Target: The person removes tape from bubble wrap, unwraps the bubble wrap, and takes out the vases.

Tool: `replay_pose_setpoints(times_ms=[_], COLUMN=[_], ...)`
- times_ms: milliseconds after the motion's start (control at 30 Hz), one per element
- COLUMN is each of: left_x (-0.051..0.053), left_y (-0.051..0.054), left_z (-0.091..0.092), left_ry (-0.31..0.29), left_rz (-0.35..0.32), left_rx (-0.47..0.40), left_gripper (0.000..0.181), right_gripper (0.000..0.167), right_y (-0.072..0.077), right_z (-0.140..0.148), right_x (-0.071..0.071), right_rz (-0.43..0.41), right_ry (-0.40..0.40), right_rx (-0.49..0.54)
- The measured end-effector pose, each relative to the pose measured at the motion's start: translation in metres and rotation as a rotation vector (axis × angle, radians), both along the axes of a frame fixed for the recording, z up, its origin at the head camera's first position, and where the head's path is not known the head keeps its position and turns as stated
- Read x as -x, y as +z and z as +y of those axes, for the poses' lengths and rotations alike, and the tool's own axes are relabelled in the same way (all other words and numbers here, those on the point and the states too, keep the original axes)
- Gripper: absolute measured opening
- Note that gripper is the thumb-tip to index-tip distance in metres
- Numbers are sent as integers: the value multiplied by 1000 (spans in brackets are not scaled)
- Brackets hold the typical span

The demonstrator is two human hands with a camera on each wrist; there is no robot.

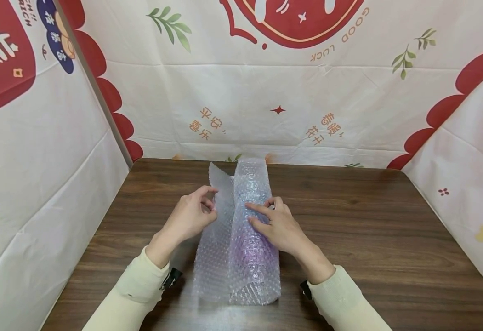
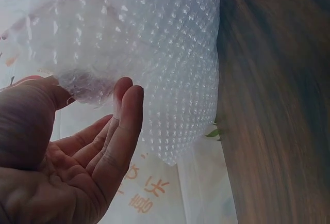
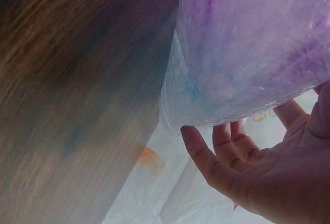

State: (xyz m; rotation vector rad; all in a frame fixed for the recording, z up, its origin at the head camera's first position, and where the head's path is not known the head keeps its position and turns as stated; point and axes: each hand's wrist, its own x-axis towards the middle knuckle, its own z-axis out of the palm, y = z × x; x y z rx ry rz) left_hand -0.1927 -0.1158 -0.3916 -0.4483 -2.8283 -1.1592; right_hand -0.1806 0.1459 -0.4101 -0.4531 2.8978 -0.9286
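Note:
A long roll of bubble wrap [image 1: 254,257] lies lengthwise on the table, with something purple and blue showing through its layers. Its loose flap [image 1: 218,239] is raised on the left side. At that flap's edge, my left hand [image 1: 189,214] holds the film between thumb and fingers; the left wrist view shows the edge crumpled between the fingertips [image 2: 122,85]. My right hand [image 1: 280,225] rests on the roll's right side, fingers spread and lightly bent, touching the surface. In the right wrist view the purple contents [image 3: 247,38] look blurred through the plastic.
A dark wood-grain table [image 1: 349,220] spreads out on both sides of the roll. White printed cloth [image 1: 258,92] with red scallops hangs behind the table, and similar cloth [image 1: 38,184] hangs at both sides. The roll's far end reaches the table's back edge.

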Motion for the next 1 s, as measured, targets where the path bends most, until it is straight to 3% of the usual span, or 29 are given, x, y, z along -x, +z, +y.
replay_pose_setpoints(times_ms=[700,1000], left_x=[3,3], left_y=[-11,-14], left_z=[-16,-22], left_ry=[-40,-33], left_rz=[-15,-77], left_rx=[49,63], left_gripper=[53,52], right_gripper=[42,42], right_y=[0,0], right_z=[0,0], right_x=[0,-1], right_rz=[8,1], right_ry=[9,5], right_rx=[6,0])
